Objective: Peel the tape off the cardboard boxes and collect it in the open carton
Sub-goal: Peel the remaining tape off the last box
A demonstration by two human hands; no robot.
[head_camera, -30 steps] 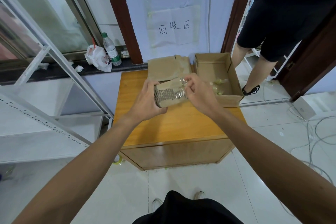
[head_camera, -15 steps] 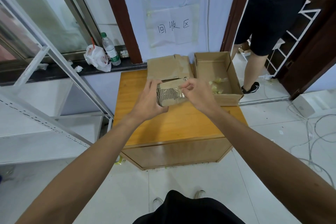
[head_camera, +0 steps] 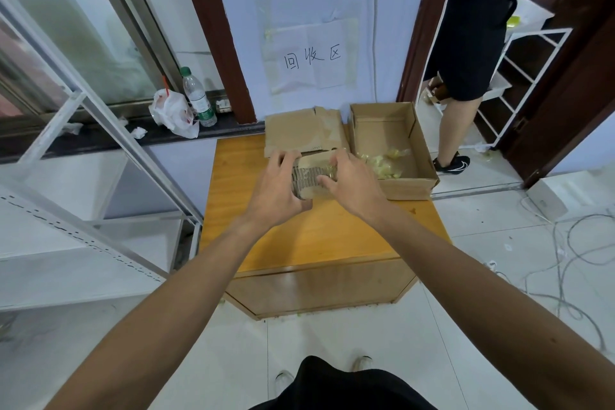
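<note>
My left grip [head_camera: 276,190] clasps the cardboard piece [head_camera: 311,176]; my right grip [head_camera: 352,183] curls round its right end. The open carton [head_camera: 409,188] with tape scraps [head_camera: 382,165] sits just right of both, on the counter [head_camera: 319,236].

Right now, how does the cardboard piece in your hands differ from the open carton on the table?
The cardboard piece is gripped by the left hand and right hand; the open carton sits on the table. The piece is smaller; the carton is bigger. The piece shows torn corrugation; the carton has upright walls around yellowish tape scraps. Both are brown cardboard.
</note>
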